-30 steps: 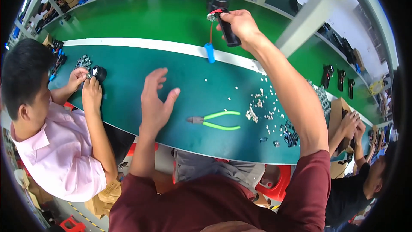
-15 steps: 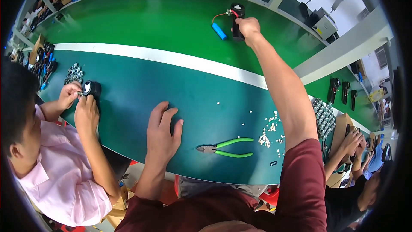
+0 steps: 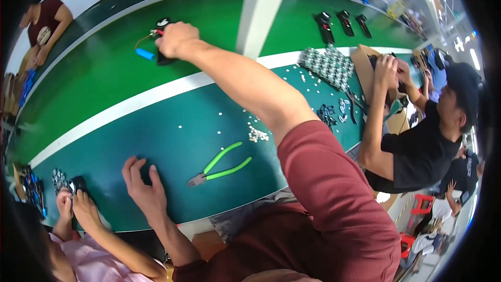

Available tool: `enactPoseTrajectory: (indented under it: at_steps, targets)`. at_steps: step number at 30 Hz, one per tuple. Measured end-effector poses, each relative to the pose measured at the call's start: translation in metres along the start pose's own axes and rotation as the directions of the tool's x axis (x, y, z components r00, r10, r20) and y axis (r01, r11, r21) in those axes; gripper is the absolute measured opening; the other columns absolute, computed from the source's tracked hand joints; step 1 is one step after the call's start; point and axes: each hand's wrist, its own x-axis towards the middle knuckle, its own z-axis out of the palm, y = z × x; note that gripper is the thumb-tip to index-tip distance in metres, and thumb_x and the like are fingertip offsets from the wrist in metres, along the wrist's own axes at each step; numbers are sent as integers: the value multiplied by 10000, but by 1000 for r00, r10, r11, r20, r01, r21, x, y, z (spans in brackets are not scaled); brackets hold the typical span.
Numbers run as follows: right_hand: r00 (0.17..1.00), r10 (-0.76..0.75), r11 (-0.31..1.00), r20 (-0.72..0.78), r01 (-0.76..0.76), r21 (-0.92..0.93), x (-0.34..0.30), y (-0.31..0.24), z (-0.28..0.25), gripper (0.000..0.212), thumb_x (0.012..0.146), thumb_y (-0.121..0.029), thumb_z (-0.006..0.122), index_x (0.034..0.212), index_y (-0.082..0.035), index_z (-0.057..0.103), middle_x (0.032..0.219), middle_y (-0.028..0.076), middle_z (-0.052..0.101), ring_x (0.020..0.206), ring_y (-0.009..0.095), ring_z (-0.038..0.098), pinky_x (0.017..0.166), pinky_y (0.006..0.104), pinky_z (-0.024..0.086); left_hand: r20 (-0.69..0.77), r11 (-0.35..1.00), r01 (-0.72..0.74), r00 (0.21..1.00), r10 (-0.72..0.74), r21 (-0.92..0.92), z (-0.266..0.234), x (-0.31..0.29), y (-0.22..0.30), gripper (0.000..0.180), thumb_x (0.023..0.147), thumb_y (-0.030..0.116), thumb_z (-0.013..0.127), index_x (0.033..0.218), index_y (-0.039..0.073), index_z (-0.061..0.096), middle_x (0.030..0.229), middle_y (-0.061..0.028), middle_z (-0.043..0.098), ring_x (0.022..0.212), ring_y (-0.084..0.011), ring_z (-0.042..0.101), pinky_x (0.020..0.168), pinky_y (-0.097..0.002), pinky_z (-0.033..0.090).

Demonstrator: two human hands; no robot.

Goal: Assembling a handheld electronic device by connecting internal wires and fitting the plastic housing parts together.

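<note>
My right hand (image 3: 180, 39) reaches far out over the bright green strip, its fingers closed round a black handheld housing (image 3: 164, 58) with a round head. A red wire joins that housing to a blue cylindrical battery (image 3: 144, 54) lying to its left. My left hand (image 3: 143, 183) is empty, fingers apart, low over the dark green tabletop. Side cutters (image 3: 197, 179) with spread green handles lie to the right of it. Small white pieces (image 3: 258, 134) are scattered beneath my right arm. My palm and fingers hide part of the housing.
A white post (image 3: 261, 15) rises right of my forearm. Beyond it, three black housings (image 3: 326, 26) lie on the green strip. Circuit boards (image 3: 329, 65) are piled near a co-worker in black (image 3: 422, 146). At lower left, another co-worker's hands (image 3: 78, 206) handle a black round-headed part.
The view has swung right and tilted, so the scene sits further left and more on the right shows. My right hand still grips the black housing; my left hand stays open.
</note>
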Motion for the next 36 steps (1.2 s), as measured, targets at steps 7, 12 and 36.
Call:
enactPoseTrajectory:
  at_steps: [7,12,36]
  targets:
    - [562,-768,635,-307,727,-260,-225,53,-77,234,826,-237,765,764,-82,602,573,51,575,477,259,592,448,376,449,-20,998,-36,999,37,43,4,-3,-5,251,843,-45,694,1086,-6,642,1246,-188,614,1138,-371,620,970,-432,504]
    - [638,-366,931,-678,264,-253,-217,198,-162,180,839,-207,731,756,-91,620,606,99,623,531,320,645,502,423,512,-50,999,-7,999,9,32,2,-4,-2,254,859,-51,682,1106,-13,642,1237,-181,620,1095,-328,622,919,-383,503]
    - [897,181,981,-402,-192,15,-226,262,-212,429,700,-383,761,747,41,707,647,233,642,664,402,674,670,477,527,208,441,146,974,95,-886,108,-10,267,657,1033,159,572,1578,37,224,1411,-230,488,1096,-312,680,929,-409,560]
